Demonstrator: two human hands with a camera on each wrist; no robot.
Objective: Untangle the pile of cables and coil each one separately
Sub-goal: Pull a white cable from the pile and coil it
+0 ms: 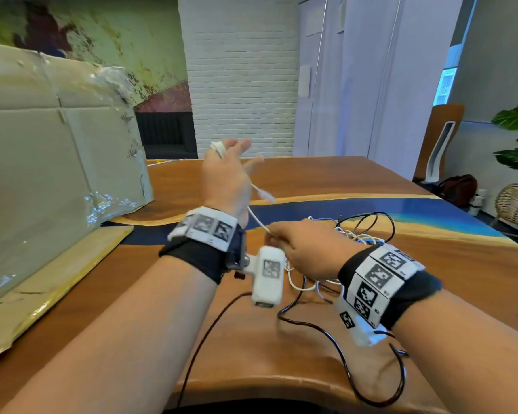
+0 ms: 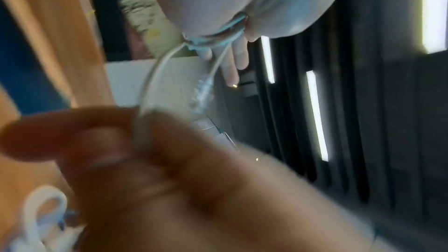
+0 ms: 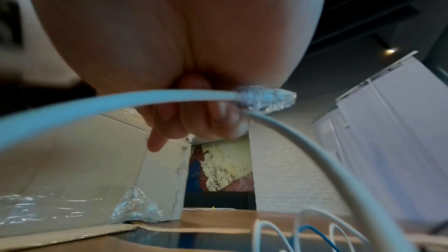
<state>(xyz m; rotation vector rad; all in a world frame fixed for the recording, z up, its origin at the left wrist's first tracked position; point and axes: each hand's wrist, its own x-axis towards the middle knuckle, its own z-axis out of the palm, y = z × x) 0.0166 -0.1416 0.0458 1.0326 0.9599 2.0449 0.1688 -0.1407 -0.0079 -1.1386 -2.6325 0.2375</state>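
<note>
My left hand (image 1: 231, 168) is raised over the table with its fingers spread and straight. A white network cable (image 1: 256, 218) is looped around it, and the loops (image 2: 218, 35) cross the palm. The cable's clear plug (image 1: 266, 195) dangles below the hand. My right hand (image 1: 299, 249) pinches the same cable just under the left wrist. In the right wrist view the plug (image 3: 264, 97) hangs in front of my curled fingers (image 3: 194, 120). The tangled pile (image 1: 362, 231) of white, blue and black cables lies behind the right hand.
A large cardboard box (image 1: 42, 159) with torn tape stands at the left on a flattened sheet of cardboard (image 1: 57, 279). A black cable (image 1: 311, 325) snakes across the wooden table (image 1: 431, 264) toward its near edge. A chair and plants stand off the far right.
</note>
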